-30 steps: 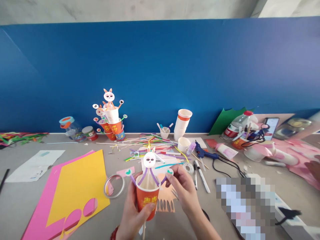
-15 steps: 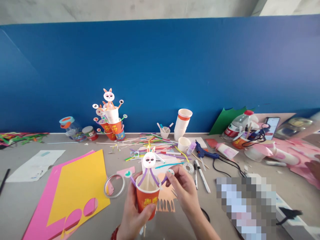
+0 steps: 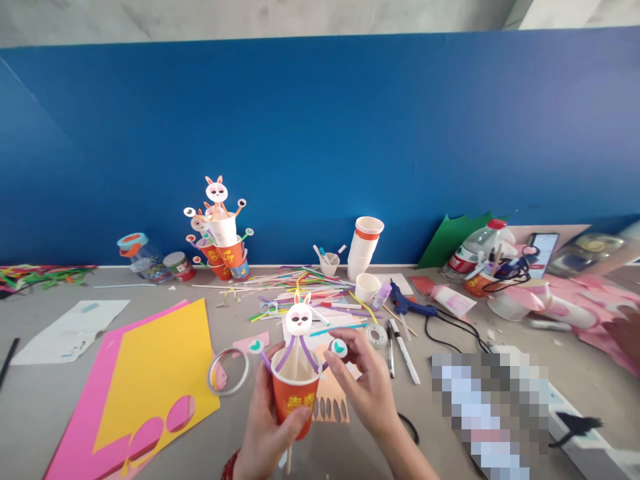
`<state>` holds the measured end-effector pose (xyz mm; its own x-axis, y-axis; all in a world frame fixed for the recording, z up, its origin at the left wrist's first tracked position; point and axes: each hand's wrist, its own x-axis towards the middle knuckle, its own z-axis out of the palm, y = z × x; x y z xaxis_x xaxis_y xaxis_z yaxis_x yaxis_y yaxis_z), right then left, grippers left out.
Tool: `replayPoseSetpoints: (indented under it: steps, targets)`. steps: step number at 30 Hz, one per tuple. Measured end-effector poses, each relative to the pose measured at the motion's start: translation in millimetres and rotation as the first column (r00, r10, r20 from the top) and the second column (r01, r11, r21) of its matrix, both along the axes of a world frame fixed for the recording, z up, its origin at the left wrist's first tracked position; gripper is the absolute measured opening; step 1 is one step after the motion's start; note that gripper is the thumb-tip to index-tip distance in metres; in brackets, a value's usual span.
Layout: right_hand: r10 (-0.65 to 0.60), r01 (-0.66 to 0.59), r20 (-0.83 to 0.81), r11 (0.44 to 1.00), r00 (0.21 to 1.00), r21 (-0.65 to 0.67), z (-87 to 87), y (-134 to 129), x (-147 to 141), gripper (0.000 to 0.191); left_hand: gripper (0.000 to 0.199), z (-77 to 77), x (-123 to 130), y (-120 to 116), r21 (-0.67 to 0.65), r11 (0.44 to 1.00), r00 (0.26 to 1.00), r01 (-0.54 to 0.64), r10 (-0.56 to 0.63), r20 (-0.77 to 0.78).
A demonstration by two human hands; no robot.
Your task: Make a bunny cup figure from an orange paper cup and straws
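Centrally, the left hand point(image 3: 273, 417) grips the red paper cup with yellow lettering point(image 3: 296, 395), thumb pressed on the front wall, fingers wrapped round the side. The cup is upright above the grey tabletop point(image 3: 200, 453). Purple strips carry a white rabbit-face cutout point(image 3: 299, 319) above its rim. The right hand point(image 3: 363, 380) is at the cup's right side, thumb and fingers parted around a round white disc with a green mark point(image 3: 339, 347); finger contact with the disc cannot be determined. A matching disc point(image 3: 256, 347) projects left of the cup.

Left of the cup: a silver ring point(image 3: 229, 372), then yellow card sheet point(image 3: 160, 367) overlying pink card sheet point(image 3: 80, 427). Right of the cup: a white-barrelled pen point(image 3: 405, 353) and, farther back, a blue glue gun point(image 3: 410, 305). Behind the cup: scattered coloured strips point(image 3: 300, 283). Beyond, left: stacked cups with rabbit faces point(image 3: 230, 250); beyond, right: a tall white cup stack point(image 3: 363, 250). Rearmost: a blue panel point(image 3: 300, 133).
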<state>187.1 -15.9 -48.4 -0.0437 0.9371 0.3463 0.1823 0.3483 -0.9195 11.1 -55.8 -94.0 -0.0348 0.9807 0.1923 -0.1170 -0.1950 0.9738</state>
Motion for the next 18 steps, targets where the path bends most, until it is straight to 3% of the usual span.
replayPoseSetpoints:
  steps: [6,12,18]
  targets:
    - [0.063,-0.067,-0.065,0.996,0.996,-0.054,2.6,0.0,0.4,0.018,0.071,3.5,0.0,1.6,0.016,1.0,1.0,0.015,-0.015,-0.001]
    - [0.025,-0.04,-0.145,0.994,0.989,-0.101,1.0,-0.9,-3.3,0.023,0.071,1.7,0.4,1.6,0.027,0.999,1.0,0.029,-0.029,0.01]
    - [0.064,-0.087,-0.187,0.989,0.98,-0.119,0.7,0.6,-1.8,0.023,0.07,6.0,0.6,0.9,0.033,0.999,1.0,0.014,-0.014,0.01]
